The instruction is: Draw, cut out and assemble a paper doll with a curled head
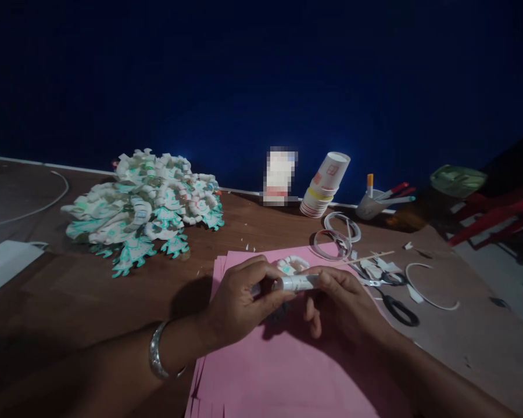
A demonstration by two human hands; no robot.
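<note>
Over the pink paper stack, both hands grip a short white tube; I cannot tell whether it is a glue stick or a marker. My left hand, a silver bangle at its wrist, is closed around the tube's left end. At the other end, my right hand pinches it between thumb and fingers. Just behind the tube lies a small white paper piece with green marks, bent into a ring and partly hidden by the hands.
A heap of green-edged paper cut-outs stands at left. Stacked paper cups, a pen cup and a blurred-out white object stand at the back. Scissors, tape rings and paper scraps lie at right.
</note>
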